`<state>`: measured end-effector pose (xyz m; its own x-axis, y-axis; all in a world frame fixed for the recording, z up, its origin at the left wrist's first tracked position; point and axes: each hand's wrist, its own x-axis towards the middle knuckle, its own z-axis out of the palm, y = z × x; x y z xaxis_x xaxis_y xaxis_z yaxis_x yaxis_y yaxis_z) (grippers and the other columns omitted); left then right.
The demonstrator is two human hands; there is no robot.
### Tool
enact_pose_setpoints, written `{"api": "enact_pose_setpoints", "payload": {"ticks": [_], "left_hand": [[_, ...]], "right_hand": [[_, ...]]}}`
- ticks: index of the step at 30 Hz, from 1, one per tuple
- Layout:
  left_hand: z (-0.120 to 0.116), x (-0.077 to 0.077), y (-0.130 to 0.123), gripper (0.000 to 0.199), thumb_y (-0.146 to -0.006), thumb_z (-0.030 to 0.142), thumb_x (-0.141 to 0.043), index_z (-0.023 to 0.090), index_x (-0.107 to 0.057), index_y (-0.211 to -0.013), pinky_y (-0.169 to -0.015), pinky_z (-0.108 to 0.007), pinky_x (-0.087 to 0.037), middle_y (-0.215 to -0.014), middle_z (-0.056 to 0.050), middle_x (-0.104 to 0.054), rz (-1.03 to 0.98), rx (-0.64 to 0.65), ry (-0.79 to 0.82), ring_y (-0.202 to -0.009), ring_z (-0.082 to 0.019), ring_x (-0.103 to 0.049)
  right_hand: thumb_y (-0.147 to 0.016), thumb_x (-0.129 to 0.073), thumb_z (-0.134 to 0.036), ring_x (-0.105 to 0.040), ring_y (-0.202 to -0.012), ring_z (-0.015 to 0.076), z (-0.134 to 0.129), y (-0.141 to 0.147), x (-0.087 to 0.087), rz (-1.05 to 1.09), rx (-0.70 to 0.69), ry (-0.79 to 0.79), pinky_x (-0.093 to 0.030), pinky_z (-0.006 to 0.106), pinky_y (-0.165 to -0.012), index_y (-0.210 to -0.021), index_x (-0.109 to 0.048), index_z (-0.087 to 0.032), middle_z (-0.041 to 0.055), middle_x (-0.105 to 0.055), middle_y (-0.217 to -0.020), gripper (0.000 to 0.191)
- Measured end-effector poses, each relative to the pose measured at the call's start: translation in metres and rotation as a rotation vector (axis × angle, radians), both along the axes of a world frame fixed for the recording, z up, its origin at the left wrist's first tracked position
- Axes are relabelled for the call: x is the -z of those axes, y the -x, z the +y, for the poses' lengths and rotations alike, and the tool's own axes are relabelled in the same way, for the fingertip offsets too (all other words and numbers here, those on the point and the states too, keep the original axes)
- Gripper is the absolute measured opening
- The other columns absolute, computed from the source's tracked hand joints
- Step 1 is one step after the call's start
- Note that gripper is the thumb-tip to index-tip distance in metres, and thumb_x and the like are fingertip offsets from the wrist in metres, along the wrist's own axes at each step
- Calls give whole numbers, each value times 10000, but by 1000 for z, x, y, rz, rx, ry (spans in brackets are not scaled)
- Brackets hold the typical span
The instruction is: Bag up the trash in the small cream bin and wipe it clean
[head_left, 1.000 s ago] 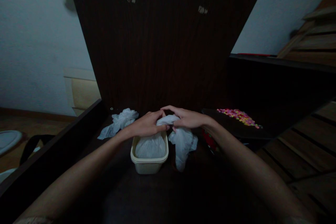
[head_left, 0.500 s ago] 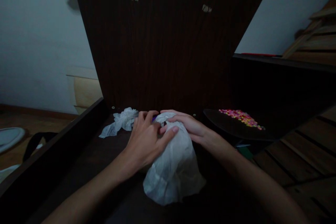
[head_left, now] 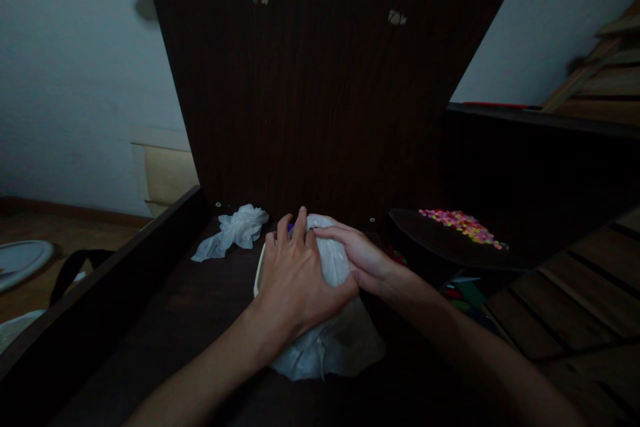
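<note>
A thin, wrinkled white sheet (head_left: pixel 333 340), soft like tissue or fine cloth, hangs down from between my hands. My left hand (head_left: pixel 297 277) lies across its upper part, fingers bent and somewhat apart, with the thumb pressed against the folds. From the right side my right hand (head_left: pixel 367 257) clasps the gathered top, its fingertips partly out of sight. Left of my left hand shows the pale curved rim of a container (head_left: pixel 259 270), mostly covered. A small purple patch peeks out behind the left fingers. Another crumpled white sheet (head_left: pixel 243 225) lies farther left, apart from both hands.
A tall dark wooden panel (head_left: pixel 320 93) rises behind the dark surface, with a raised edge (head_left: pixel 125 267) along the left. On a rounded dark shelf (head_left: pixel 415 237) at right lie many small pink and yellow pieces (head_left: pixel 465 225). Wooden slats (head_left: pixel 575 287) are at far right.
My left hand has turned flatter over the white sheet and moved slightly right, uncovering the pale rim. The right hand stays round the gathered top. The view has shifted slightly.
</note>
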<state>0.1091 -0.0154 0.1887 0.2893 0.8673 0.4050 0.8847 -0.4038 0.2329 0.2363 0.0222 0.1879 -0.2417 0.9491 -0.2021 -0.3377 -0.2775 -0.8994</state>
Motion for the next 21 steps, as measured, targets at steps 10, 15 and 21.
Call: {"api": "enact_pose_setpoints", "payload": {"ticks": [10,15,21], "left_hand": [[3,3,6,553,-827,221,-632,11,-610,-1338,-1050,-588,-472,-1568,-239,-445,113,65,-5,-1308,-428,-510],[4,5,18,424,-876,186,-627,91,-650,-1288,-1035,-567,-498,-1540,-195,-501,76,115,-59,-1263,-383,-550],[9,2,35,419,-773,13,-608,113,-690,-1172,-980,-570,-539,-1484,-185,-562,12,212,-159,-1195,-366,-553]], "right_hand": [[-659,-826,-203,-666,-904,153,4,-2,-1,20,-88,-144,-488,275,-892,-897,-712,-193,-7,-721,-894,264],[-672,-869,-261,-651,-855,141,4,-11,2,-113,-50,-115,-500,263,-752,-1017,-694,-197,-4,-701,-934,392],[-628,-872,-181,-608,-738,110,0,-13,-2,-233,51,-131,-402,202,-549,-1052,-671,-193,16,-703,-925,470]]}}
